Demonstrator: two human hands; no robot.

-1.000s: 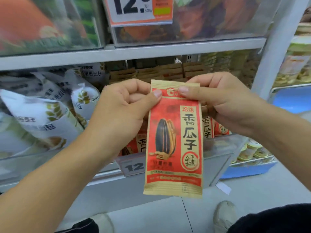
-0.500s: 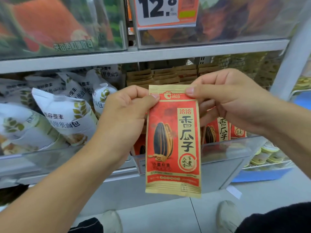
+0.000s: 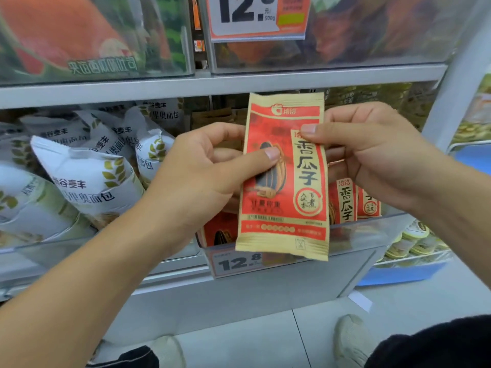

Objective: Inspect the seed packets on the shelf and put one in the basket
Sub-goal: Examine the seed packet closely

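From the head view, you've got one red seed packet (image 3: 283,181) up in front of the shelf (image 3: 212,85), face toward you, held upright between both hands. Your left hand (image 3: 202,176) pinches its left edge, thumb pressed across the printed sunflower seed with the fingers tucked behind. Your right hand (image 3: 372,155) pinches the right side higher up, thumb on the front near the top of the yellow label strip. So the picking-up looks done and you're mid-inspection, I'd say. More matching packets (image 3: 353,200) stand in the clear bin (image 3: 372,235) just behind, beside white bread bags (image 3: 87,181) to the left, with a 12.8 price tag (image 3: 239,264) on the bin front. What's left is the drop: no basket shows anywhere here, so that half of the job isn't started as far as I can tell.
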